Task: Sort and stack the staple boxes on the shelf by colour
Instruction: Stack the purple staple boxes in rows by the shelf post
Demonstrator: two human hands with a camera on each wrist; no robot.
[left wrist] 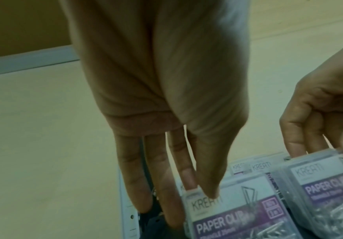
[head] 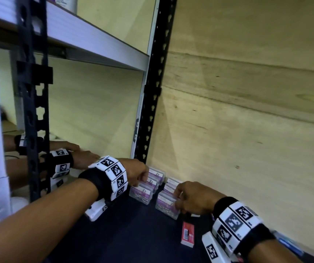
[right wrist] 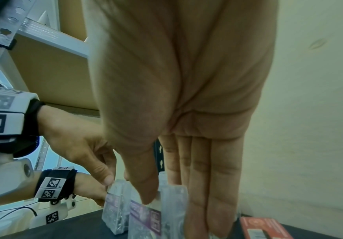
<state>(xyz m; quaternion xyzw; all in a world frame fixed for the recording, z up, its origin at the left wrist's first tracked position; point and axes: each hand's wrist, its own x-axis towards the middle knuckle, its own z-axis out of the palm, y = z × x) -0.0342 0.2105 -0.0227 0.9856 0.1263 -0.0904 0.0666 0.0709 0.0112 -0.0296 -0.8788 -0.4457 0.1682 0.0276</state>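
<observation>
At far left, a black slotted metal shelf upright (head: 33, 114) stands before a mirror-like panel. Our left hand (head: 135, 172) pinches the top of a clear plastic box with a purple paper-clip label (head: 141, 193), the front of one row standing on the dark shelf board (head: 129, 230). Just beside it, our right hand (head: 192, 198) grips the front clear purple-labelled box (head: 166, 206) of a second row, thumb in front, fingers behind. Further right, a flat red cardboard box (head: 188, 234) lies on the board, apart from both rows.
</observation>
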